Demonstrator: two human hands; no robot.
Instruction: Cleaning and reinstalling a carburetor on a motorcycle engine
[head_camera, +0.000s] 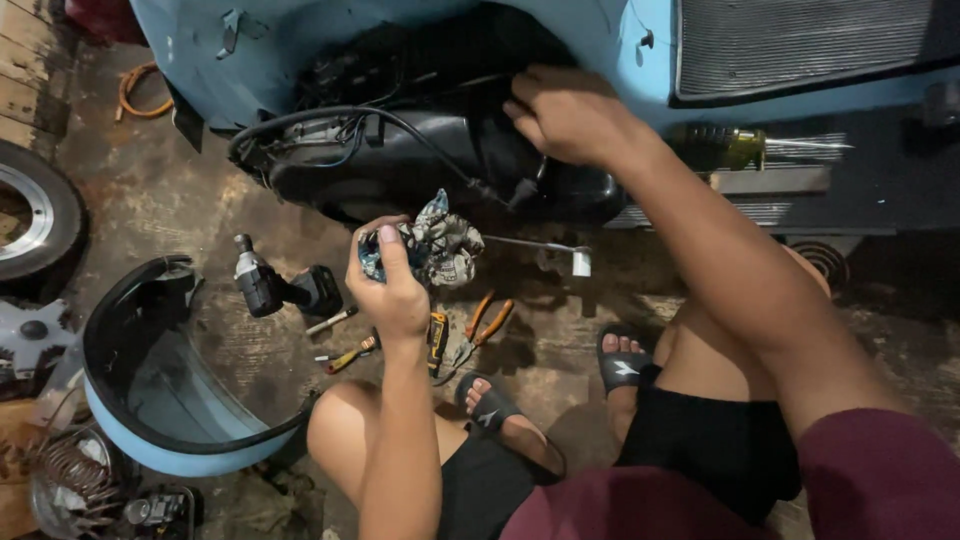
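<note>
I squat on a stained concrete floor in front of a light blue scooter body with its side open. My right hand reaches into the opening and rests on the black inner housing, near black cables. In front of my knees, my left hand is closed around a crumpled patterned rag.
A black cordless driver, orange-handled pliers, small screwdrivers and a long wrench lie on the floor. A removed blue side panel sits at left, a wheel beyond it. A screwdriver rests on the scooter's footboard.
</note>
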